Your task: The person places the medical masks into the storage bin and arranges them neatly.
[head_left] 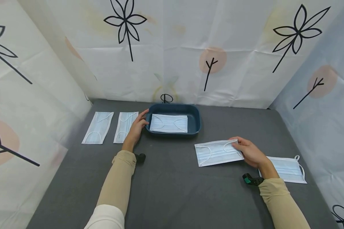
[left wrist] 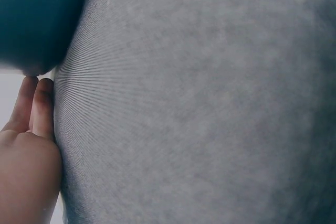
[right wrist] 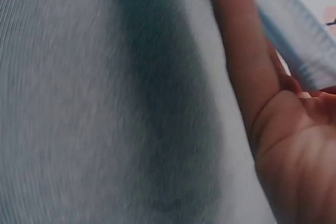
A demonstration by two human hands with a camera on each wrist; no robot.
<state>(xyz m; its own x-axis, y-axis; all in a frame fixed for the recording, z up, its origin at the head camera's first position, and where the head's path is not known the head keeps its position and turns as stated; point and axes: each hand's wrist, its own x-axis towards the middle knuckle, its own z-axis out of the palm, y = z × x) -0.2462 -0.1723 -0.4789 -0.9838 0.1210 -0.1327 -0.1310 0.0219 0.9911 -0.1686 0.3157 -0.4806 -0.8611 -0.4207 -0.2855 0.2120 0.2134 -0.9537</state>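
In the head view a blue face mask with white ear loops is pinched at its right end by my right hand, held over the table's right half. The right wrist view shows part of that mask beside the fingers. My left hand touches the left side of a dark blue tray, its fingers fairly straight against the wall. Inside the tray lies a face mask, loops up. Another face mask rests on the table, partly hidden behind my right wrist.
Two more face masks, one at the far left and one beside my left hand, lie upright on the grey table. White printed cloth walls close off the back and both sides.
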